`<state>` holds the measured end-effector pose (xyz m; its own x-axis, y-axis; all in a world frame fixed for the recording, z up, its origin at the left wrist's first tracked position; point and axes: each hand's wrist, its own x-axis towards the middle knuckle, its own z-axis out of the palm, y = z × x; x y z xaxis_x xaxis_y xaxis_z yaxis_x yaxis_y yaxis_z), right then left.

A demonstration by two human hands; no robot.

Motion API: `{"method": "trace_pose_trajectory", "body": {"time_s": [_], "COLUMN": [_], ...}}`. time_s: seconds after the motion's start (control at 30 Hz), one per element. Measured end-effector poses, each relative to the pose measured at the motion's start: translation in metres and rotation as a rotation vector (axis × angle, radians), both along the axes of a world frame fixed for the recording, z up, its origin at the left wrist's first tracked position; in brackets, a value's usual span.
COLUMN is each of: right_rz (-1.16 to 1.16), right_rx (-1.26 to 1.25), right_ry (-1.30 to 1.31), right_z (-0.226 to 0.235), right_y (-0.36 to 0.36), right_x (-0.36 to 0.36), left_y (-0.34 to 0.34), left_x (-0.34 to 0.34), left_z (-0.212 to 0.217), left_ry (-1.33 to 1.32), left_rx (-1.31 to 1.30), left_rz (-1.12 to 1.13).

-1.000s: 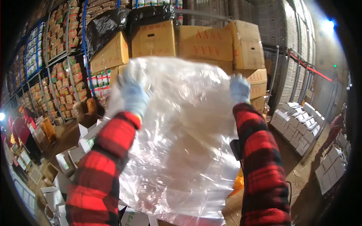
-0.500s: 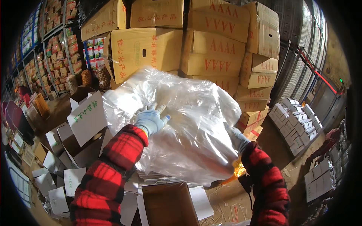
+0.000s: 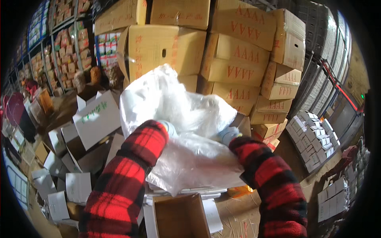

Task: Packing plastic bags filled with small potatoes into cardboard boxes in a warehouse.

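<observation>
A large crumpled sheet of clear plastic film [image 3: 190, 162] lies in front of me, bunched into a raised fold at its far left. My left hand [image 3: 170, 129], in a light blue glove, is against the film near its middle. The sleeve hides most of that hand, and its fingers do not show. At the film's right part, my right hand [image 3: 228, 135], gloved the same way, appears closed on the plastic, slightly blurred. Beneath the film's near edge shows a stack of flat white sheets [image 3: 186, 193]. An open cardboard box [image 3: 180, 216] stands just nearer to me.
Stacked brown cartons [image 3: 166, 49] form a wall beyond the film. Open white boxes [image 3: 97, 119] crowd the left side. White cartons [image 3: 311, 139] stand in a pile at the right. Shelves of packed goods [image 3: 67, 51] rise at the far left. An orange bag [image 3: 240, 191] lies on the floor.
The film has been gathered and folded up, its right side drawn inward. My right hand has moved left and my left hand slightly right; its spread fingers are now hidden. The view has shifted somewhat.
</observation>
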<state>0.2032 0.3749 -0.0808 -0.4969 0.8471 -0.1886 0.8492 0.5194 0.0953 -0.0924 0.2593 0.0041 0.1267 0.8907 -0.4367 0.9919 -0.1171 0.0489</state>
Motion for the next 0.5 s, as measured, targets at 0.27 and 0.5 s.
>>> {"method": "trace_pose_trajectory", "body": {"time_s": [0.27, 0.5], "right_rz": [0.337, 0.072], "right_rx": [0.568, -0.019], "right_ry": [0.161, -0.188], "right_z": [0.108, 0.01], "right_y": [-0.042, 0.017], "right_x": [-0.063, 0.04], "left_y": [0.0, 0.021], "left_x": [0.004, 0.036], "left_z": [0.016, 0.007], "left_ry": [-0.284, -0.46], "left_rx": [-0.048, 0.281], "left_rz": [-0.107, -0.103]}}
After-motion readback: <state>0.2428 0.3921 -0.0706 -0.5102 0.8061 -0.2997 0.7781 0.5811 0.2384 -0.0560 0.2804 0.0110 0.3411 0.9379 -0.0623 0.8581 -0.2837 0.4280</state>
